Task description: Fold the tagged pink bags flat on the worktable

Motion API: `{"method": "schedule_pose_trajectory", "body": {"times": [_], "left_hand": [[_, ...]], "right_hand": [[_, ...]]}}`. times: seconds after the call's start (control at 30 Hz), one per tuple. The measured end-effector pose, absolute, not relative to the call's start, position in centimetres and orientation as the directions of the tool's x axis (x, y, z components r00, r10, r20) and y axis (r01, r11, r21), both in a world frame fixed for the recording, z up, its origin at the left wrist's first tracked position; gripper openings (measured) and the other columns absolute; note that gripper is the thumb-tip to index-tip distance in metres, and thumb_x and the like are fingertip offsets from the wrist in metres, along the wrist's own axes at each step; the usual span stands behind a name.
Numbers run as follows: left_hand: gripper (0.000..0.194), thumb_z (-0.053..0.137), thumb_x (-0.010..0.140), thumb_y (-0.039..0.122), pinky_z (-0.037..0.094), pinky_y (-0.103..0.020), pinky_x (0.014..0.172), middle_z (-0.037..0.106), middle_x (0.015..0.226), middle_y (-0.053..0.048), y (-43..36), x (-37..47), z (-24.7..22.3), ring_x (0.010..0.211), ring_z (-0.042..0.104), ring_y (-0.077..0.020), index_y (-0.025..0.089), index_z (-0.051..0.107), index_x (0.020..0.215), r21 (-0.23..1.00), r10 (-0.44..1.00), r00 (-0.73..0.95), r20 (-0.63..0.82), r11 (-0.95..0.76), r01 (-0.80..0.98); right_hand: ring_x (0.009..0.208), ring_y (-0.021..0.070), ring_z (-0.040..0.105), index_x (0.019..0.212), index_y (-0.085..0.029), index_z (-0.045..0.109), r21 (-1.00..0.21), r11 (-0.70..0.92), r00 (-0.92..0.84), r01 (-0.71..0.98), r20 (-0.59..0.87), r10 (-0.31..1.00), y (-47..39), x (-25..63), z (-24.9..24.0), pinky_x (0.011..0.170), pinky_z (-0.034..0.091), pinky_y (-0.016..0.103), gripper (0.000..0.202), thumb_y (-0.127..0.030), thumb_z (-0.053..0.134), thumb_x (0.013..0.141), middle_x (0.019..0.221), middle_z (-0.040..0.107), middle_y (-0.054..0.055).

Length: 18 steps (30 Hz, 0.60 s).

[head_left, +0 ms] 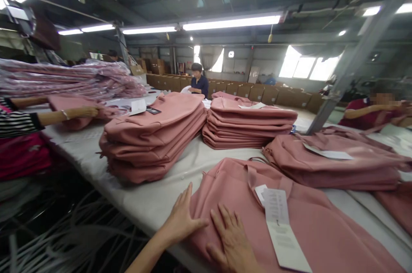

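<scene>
A pink bag [238, 183] lies flat on the white-covered table right in front of me. My left hand [182, 219] touches its left edge, thumb stretched over the bag and fingers pointing away from me. Flat on the bag's top surface rests my right hand [231, 238], its fingers spread. Just right of that hand, a white folded paper tag [283, 230] hangs over the bag beside its strap handle [254, 183]. Neither hand grips anything that I can see.
Stacked pink bags stand at the left [154, 135] and centre [247, 125]; more bags [331, 161] lie at right. Plastic-wrapped bags [64, 80] are piled far left. A co-worker's striped sleeve [21, 123] reaches in there. A grey post [350, 67] rises at right.
</scene>
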<state>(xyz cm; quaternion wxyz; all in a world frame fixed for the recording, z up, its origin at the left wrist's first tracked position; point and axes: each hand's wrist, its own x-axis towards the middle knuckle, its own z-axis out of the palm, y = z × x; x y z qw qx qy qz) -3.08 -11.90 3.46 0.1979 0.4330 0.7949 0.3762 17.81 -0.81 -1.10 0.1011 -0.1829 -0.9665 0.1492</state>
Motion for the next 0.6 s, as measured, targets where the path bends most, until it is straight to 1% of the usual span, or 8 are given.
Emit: {"method": "schedule_pose_trajectory", "body": {"times": [0.03, 0.1, 0.17, 0.27, 0.37, 0.47, 0.53, 0.6], "left_hand": [[0.121, 0.073, 0.052, 0.059, 0.022, -0.049, 0.111, 0.026, 0.147, -0.028, -11.2, -3.0, 3.3, 0.138, 0.023, -0.0391, 0.003, 0.019, 0.145, 0.735, 0.861, -0.507, -0.033, 0.365, 0.572], [0.113, 0.073, 0.052, 0.059, 0.029, -0.048, 0.107, 0.041, 0.138, -0.028, -10.0, -2.7, 2.9, 0.130, 0.037, -0.0408, 0.002, 0.032, 0.140, 0.713, 0.866, -0.495, -0.077, 0.394, 0.580], [0.103, 0.074, 0.052, 0.059, 0.035, -0.043, 0.102, 0.052, 0.127, -0.023, -9.3, -2.4, 2.6, 0.120, 0.047, -0.0383, 0.006, 0.042, 0.134, 0.761, 0.857, -0.515, -0.013, 0.343, 0.551], [0.080, 0.072, 0.059, 0.058, 0.039, -0.036, 0.096, 0.061, 0.118, -0.017, -9.4, -1.8, 2.6, 0.112, 0.055, -0.0332, 0.011, 0.054, 0.122, 0.853, 0.802, -0.591, 0.082, 0.251, 0.458], [0.050, 0.053, 0.078, 0.059, 0.043, -0.031, 0.084, 0.068, 0.098, -0.009, -10.2, -1.6, 2.6, 0.095, 0.061, -0.0270, 0.015, 0.061, 0.100, 0.875, 0.776, -0.623, 0.097, 0.232, 0.425], [0.052, 0.030, 0.088, 0.057, 0.044, -0.030, 0.072, 0.067, 0.078, -0.006, -11.3, -2.9, 2.5, 0.079, 0.060, -0.0231, 0.016, 0.061, 0.080, 0.863, 0.806, -0.589, 0.062, 0.253, 0.437], [0.049, 0.033, 0.086, 0.054, 0.045, -0.030, 0.076, 0.069, 0.084, -0.007, -11.6, -4.3, 2.6, 0.084, 0.061, -0.0236, 0.015, 0.063, 0.084, 0.847, 0.823, -0.567, 0.031, 0.280, 0.452], [0.044, 0.042, 0.082, 0.049, 0.044, -0.030, 0.086, 0.069, 0.102, -0.009, -11.5, -5.4, 3.2, 0.096, 0.061, -0.0241, 0.015, 0.065, 0.097, 0.818, 0.856, -0.517, 0.000, 0.297, 0.493]], "right_hand": [[0.139, 0.0347, 0.019, 0.148, -0.037, 0.013, -0.344, 0.879, -0.912, 0.330, 0.123, 0.390, -0.9, 17.8, -0.7, 0.109, 0.020, 0.062, 0.076, -0.062, 0.048, 0.085, 0.154, 0.016, 0.006], [0.140, 0.0337, 0.018, 0.148, -0.037, 0.014, -0.380, 0.860, -0.911, 0.341, 0.091, 0.402, -1.1, 17.7, 0.1, 0.110, 0.018, 0.062, 0.077, -0.064, 0.048, 0.084, 0.154, 0.016, 0.005], [0.140, 0.0326, 0.018, 0.147, -0.037, 0.014, -0.401, 0.846, -0.905, 0.350, 0.088, 0.416, -1.4, 17.6, 0.6, 0.111, 0.017, 0.061, 0.076, -0.064, 0.048, 0.084, 0.154, 0.017, 0.005], [0.140, 0.0299, 0.020, 0.148, -0.037, 0.013, -0.413, 0.838, -0.890, 0.357, 0.122, 0.439, -1.8, 17.8, 1.3, 0.112, 0.018, 0.058, 0.074, -0.061, 0.048, 0.086, 0.154, 0.019, 0.002], [0.139, 0.0287, 0.023, 0.148, -0.034, 0.014, -0.402, 0.853, -0.898, 0.333, 0.141, 0.417, -2.2, 18.5, 1.4, 0.112, 0.022, 0.057, 0.070, -0.057, 0.044, 0.090, 0.153, 0.021, 0.003], [0.138, 0.0279, 0.025, 0.149, -0.028, 0.016, -0.367, 0.880, -0.912, 0.300, 0.160, 0.378, -2.5, 19.3, 1.2, 0.112, 0.024, 0.055, 0.065, -0.051, 0.040, 0.093, 0.152, 0.023, 0.006], [0.138, 0.0267, 0.026, 0.149, -0.027, 0.015, -0.351, 0.889, -0.912, 0.293, 0.175, 0.370, -2.6, 19.5, 1.1, 0.113, 0.024, 0.054, 0.062, -0.048, 0.038, 0.095, 0.152, 0.024, 0.005], [0.138, 0.0262, 0.027, 0.149, -0.028, 0.014, -0.342, 0.893, -0.911, 0.294, 0.182, 0.370, -2.7, 19.6, 1.1, 0.113, 0.025, 0.054, 0.061, -0.048, 0.036, 0.096, 0.153, 0.023, 0.003]]}}
